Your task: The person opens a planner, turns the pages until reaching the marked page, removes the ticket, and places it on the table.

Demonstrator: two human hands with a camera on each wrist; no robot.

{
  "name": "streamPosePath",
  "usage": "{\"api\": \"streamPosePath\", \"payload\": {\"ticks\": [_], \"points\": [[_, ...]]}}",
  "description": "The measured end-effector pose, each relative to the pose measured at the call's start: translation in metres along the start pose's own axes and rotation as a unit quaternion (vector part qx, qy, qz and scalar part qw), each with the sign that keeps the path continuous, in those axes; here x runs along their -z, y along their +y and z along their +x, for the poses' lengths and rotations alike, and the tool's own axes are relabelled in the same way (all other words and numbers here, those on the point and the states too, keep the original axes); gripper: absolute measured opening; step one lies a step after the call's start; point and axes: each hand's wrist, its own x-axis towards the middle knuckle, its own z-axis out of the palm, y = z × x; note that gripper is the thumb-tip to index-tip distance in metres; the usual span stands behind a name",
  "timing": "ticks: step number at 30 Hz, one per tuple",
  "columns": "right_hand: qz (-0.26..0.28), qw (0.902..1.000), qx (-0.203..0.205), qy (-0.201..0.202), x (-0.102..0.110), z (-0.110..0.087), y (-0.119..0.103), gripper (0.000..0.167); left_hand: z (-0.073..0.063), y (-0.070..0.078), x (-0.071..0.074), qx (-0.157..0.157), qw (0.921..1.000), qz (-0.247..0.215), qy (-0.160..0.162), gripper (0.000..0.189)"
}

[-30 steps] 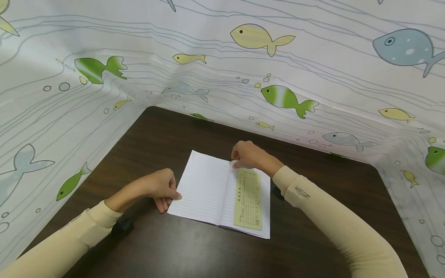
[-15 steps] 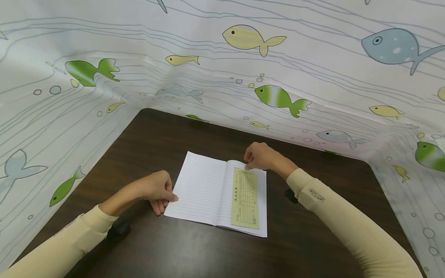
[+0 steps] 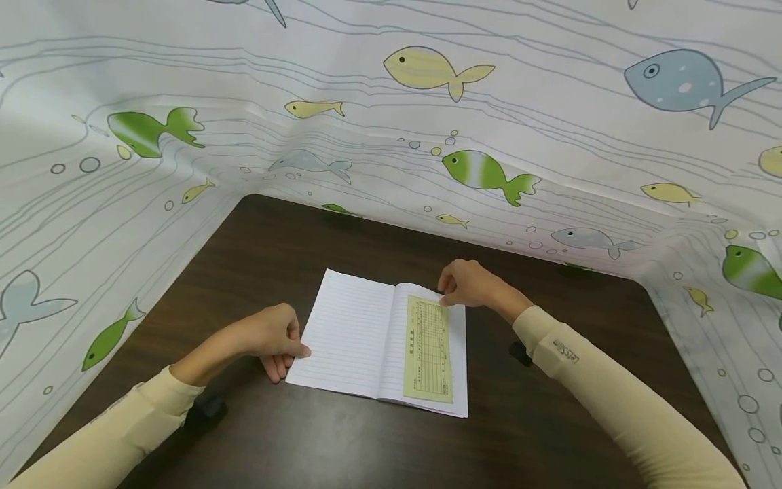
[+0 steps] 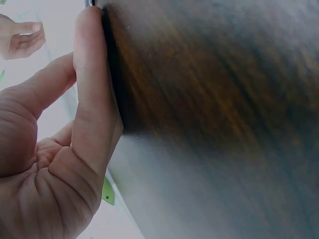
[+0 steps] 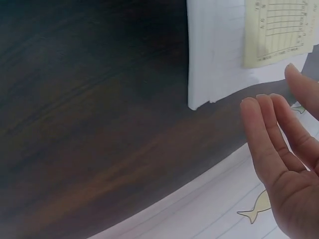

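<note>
An open lined notebook (image 3: 348,333) lies on the dark wooden table. On its right page rests a yellow-green paper slip (image 3: 426,350) printed with a table grid. My left hand (image 3: 275,336) has its thumb on the left page's outer edge, with its fingers straight down beside the notebook. In the left wrist view, those fingers (image 4: 92,69) stretch along the tabletop. My right hand (image 3: 473,284) is at the slip's upper right corner, thumb tip right at its edge. In the right wrist view, the thumb and fingers (image 5: 254,119) stand apart, with nothing between them.
White cloth screens (image 3: 379,122) printed with fish rise along the back and both sides of the table (image 3: 293,238). A small dark wrist device (image 3: 208,407) shows under the left sleeve, and another (image 3: 520,353) under the right sleeve.
My right hand has moved rightward from the notebook's centre fold to the slip's upper right corner. My left hand stays at the left page's edge. The head view has shifted slightly.
</note>
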Motion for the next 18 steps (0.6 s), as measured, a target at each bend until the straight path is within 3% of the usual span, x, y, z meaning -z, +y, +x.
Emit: {"api": "streamPosePath", "payload": {"ticks": [18], "points": [[0.056,0.9981,0.017,0.016,-0.023,0.001,0.018,0.019,-0.001,-0.002,0.001,-0.024,0.9995,-0.013,-0.014,0.024]]}}
